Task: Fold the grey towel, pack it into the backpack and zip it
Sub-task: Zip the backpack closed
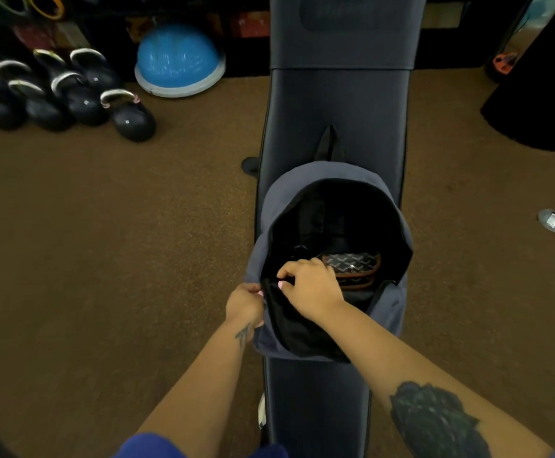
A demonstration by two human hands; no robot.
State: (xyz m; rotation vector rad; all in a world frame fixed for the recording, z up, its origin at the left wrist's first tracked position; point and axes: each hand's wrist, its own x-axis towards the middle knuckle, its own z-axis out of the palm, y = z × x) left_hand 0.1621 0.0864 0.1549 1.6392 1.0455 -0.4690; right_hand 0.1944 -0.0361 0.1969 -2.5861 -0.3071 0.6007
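A blue-grey backpack (322, 180) lies on a dark padded bench (335, 104) with its main compartment wide open and its black lining showing. Inside sits a patterned pouch with brown trim (355, 264), with dark grey cloth (359, 297) just below it; I cannot tell whether that cloth is the grey towel. My left hand (244, 304) grips the left rim of the opening. My right hand (312, 285) reaches across and pinches the front flap's edge close to the left hand, where the zip runs. The zip pull itself is hidden.
Several black kettlebells (71, 94) and a blue balance dome (178, 59) stand on the brown floor at the far left. A black mat or block (540, 104) is at the far right, and a metal floor socket (554, 221) lies to the right of the bench.
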